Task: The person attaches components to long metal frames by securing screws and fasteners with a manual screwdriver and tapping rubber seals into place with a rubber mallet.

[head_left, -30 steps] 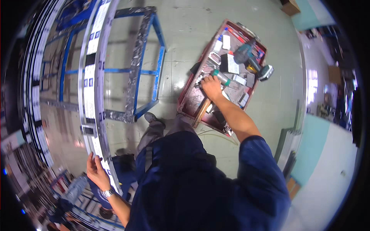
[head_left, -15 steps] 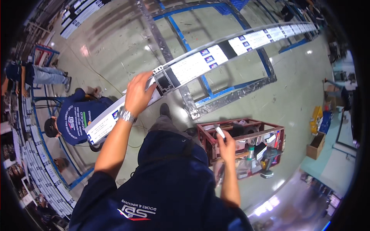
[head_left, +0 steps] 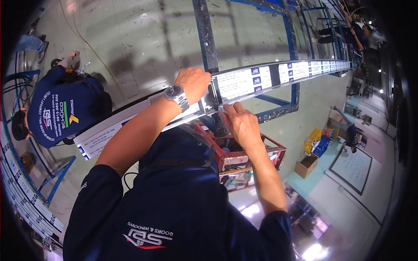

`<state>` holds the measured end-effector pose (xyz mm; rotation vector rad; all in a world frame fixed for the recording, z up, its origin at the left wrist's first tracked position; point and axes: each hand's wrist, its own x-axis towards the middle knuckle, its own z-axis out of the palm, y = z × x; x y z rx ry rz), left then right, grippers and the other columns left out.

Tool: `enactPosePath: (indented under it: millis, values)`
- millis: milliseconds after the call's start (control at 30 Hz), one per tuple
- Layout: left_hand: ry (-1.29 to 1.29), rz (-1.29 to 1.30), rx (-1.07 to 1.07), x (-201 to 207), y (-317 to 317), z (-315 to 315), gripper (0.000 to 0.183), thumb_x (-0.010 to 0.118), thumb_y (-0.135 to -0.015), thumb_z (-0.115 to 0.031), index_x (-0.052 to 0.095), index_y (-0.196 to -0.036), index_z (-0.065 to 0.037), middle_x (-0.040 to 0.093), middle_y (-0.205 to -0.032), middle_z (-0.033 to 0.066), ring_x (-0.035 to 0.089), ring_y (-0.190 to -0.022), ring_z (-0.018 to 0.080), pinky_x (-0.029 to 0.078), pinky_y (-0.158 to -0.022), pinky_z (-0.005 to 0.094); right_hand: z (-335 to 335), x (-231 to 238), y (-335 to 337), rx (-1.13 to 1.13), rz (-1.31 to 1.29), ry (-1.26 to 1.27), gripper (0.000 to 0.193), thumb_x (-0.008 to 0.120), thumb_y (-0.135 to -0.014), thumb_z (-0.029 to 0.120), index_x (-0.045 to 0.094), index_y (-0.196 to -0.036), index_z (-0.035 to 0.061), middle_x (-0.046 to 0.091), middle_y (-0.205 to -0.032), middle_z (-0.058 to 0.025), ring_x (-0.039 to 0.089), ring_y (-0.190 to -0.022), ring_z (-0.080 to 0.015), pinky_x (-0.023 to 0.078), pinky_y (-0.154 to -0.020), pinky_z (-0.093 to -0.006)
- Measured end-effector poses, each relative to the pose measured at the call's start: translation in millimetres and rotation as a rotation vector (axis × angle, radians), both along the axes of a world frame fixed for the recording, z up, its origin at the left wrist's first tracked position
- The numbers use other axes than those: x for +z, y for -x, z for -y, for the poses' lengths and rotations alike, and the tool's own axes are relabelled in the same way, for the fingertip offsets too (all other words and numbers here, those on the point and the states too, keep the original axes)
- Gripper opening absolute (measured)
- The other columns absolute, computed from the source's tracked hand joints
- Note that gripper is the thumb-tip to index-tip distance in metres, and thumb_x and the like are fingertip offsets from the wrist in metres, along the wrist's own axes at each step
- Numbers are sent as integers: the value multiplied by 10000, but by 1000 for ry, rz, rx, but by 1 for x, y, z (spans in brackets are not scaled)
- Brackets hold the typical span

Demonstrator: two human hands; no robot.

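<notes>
Two metal profiles covered in white printed film meet end to end in front of me. A shorter profile runs to the lower left, and a long profile stretches away to the right. My left hand, with a watch at the wrist, is closed over the shorter profile's end by the joint. At the near side of the joint, my right hand pinches a slim white tool, its tip against the profile ends. Most of that tool is hidden by my fingers, so its kind does not show.
A blue and dark steel stand supports the long profile. Close to my right side stands a red metal tool crate. A co-worker in a dark blue shirt crouches at left. A cardboard box sits on a light-green surface at right.
My right hand has come up from above the crate to the joint, bringing the white tool. My left hand stays at the shorter profile's end, and my view has shifted.
</notes>
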<state>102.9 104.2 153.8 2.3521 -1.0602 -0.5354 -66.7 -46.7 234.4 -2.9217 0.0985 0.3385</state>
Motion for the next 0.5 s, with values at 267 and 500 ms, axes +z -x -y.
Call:
enactPosePath:
  millis: [267,500]
  values:
    - [68,15,-76,-3,-5,3,151,656,-875,-57,804,-881,-28,765,-872,211,774,-861,405,624,-761,504,1,1,-23,240,-213,217,145,705,-982,218,621,-1017,104,663,-806,-99,715,-662,-351,577,-590,-458]
    - [48,-50,-88,-5,-10,3,157,653,-878,-63,804,-865,-22,763,-860,211,776,-850,400,628,-756,497,7,2,-43,412,-268,269,134,697,-981,220,619,-1006,114,669,-772,-75,717,-644,-328,579,-586,-440]
